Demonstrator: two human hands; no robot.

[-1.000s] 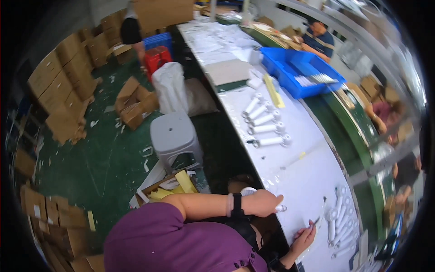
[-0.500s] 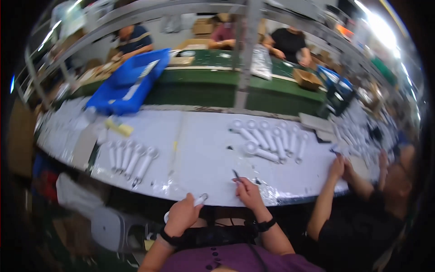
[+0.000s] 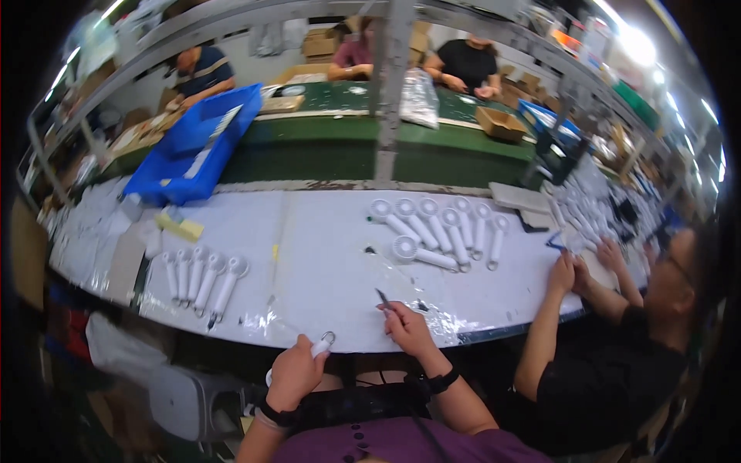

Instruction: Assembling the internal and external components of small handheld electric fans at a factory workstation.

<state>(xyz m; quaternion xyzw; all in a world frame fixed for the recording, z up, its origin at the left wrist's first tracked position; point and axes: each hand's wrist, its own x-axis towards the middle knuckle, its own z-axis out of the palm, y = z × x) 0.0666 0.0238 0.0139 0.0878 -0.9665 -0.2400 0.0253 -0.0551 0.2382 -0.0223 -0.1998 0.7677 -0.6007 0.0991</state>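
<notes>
My left hand [image 3: 298, 373] is closed round a small white handheld fan [image 3: 319, 346] at the table's near edge. Its handle end, with a metal ring, pokes out past my fingers, while most of its head is hidden below my hand. Between the fingers of my right hand [image 3: 409, 327] is a thin dark pointed tool [image 3: 382, 296], tip up and to the left, over the white table [image 3: 324, 262]. Whether it is tweezers or a blade I cannot tell. To the left lies a row of white handheld fans [image 3: 207, 282]; a larger group of fans [image 3: 455, 228] lies right of centre.
A blue bin [image 3: 193, 150] stands at the back left beside a yellow block [image 3: 179, 226]. On my right a co-worker in black [image 3: 617, 363] handles something by a heap of white parts [image 3: 590, 201]. A metal post [image 3: 388, 100] rises behind the table; several people sit beyond it.
The whole scene has shifted left in the picture as the view turned slightly right. Both hands keep their grips near the table edge, the left on the fan, the right on the tool.
</notes>
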